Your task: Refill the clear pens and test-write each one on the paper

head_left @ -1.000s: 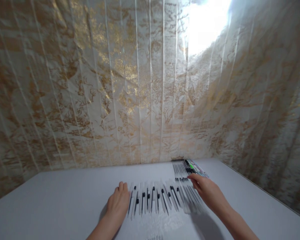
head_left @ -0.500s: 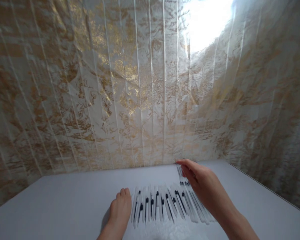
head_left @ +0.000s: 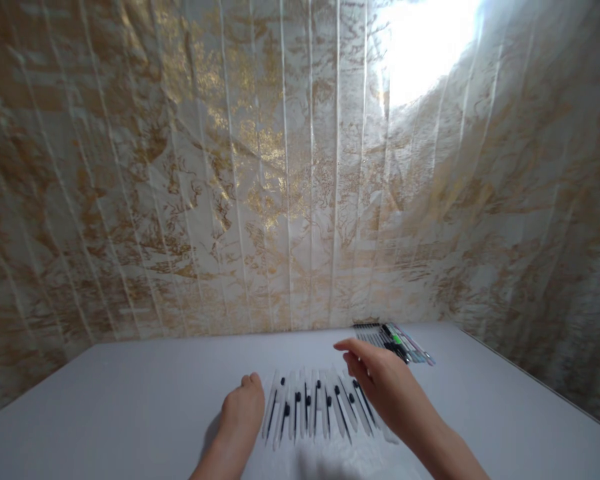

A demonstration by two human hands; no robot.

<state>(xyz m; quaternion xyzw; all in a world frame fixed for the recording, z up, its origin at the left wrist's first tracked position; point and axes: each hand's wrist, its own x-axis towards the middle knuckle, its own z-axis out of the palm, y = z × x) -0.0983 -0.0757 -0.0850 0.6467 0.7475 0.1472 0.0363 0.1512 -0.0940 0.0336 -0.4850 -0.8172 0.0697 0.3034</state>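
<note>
My left hand (head_left: 244,403) rests on the white table at the left end of a row of clear, tube-like pieces (head_left: 316,417). Its fingers are curled under, and whatever they may hold is hidden. Thin dark rods that look like pen refills (head_left: 341,420) and short black caps (head_left: 287,409) lie along the row. Over the row's right part hovers my right hand (head_left: 380,377), index finger stretched out, the others bent and apart from it. I see nothing in it, and it hides some of the pieces.
Behind my right hand, at the table's back right, lie several clear pens with black ends (head_left: 367,332) and a bundle of coloured pens (head_left: 405,343), one with a green band. A gold-patterned curtain (head_left: 260,200) hangs along the back edge of the white table (head_left: 145,393).
My right hand has moved left and toward me, away from the pens at the back, uncovering the coloured bundle. My left hand stays beside the row. The view has shifted slightly.
</note>
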